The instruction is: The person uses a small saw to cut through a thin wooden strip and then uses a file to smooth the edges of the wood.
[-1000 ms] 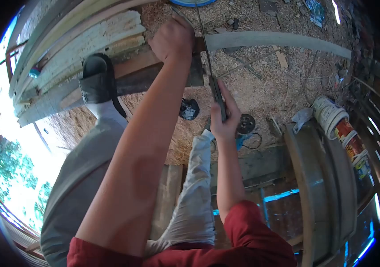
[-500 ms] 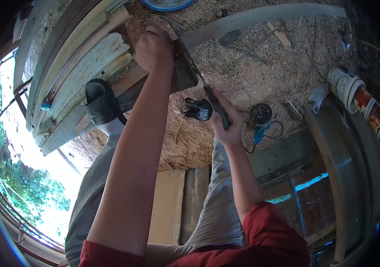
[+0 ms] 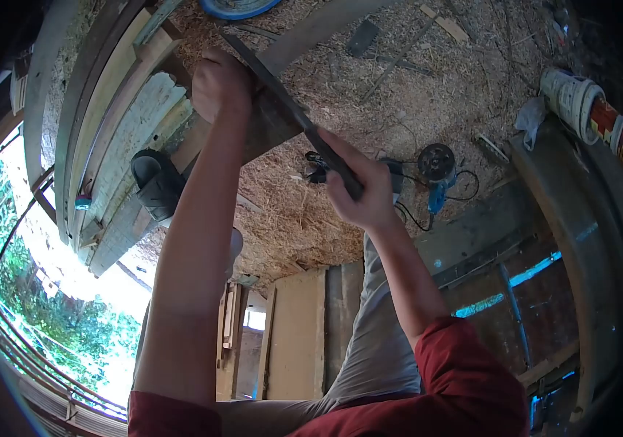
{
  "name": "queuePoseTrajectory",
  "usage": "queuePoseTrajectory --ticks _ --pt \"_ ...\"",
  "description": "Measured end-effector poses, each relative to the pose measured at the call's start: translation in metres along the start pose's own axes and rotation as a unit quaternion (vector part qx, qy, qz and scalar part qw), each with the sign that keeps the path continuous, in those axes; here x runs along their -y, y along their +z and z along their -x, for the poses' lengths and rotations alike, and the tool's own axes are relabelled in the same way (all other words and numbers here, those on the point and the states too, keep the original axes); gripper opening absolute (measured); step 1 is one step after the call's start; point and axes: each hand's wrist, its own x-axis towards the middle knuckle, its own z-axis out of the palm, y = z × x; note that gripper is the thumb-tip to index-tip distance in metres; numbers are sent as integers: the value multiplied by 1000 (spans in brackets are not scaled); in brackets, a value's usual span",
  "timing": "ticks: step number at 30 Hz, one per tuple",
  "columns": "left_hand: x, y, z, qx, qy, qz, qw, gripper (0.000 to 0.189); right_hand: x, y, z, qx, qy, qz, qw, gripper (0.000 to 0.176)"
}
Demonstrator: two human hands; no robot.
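Observation:
My right hand is wrapped round the handle of a long, dark machete. Its blade slants up and left across the view, its tip beyond my left hand. My left hand is closed at the upper edge of a dark wooden board, and its fingertips are hidden. Part of the board lies behind the blade and my left forearm. Left of that forearm, my foot in a black sandal rests on the timber.
Long planks lie stacked at the left. Wood shavings cover the ground. An angle grinder with a cord lies right of my right hand. Buckets and a curved wooden piece stand at the right. A blue-rimmed basin is at the top.
Both hands appear further left in the view, along with a shift of the camera. The machete has turned, so its flat side shows more and its tip points further left.

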Motion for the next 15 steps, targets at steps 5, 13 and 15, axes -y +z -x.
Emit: queuePoseTrajectory --ticks 5,13,15 --pt "5 3 -3 -14 7 7 1000 65 21 6 -31 40 103 -13 994 60" --pt "1 -1 -3 24 -21 -14 999 65 31 -1 -15 54 72 33 995 56" --pt "7 4 -8 19 -11 -13 1000 65 25 13 -37 56 79 -4 995 57"
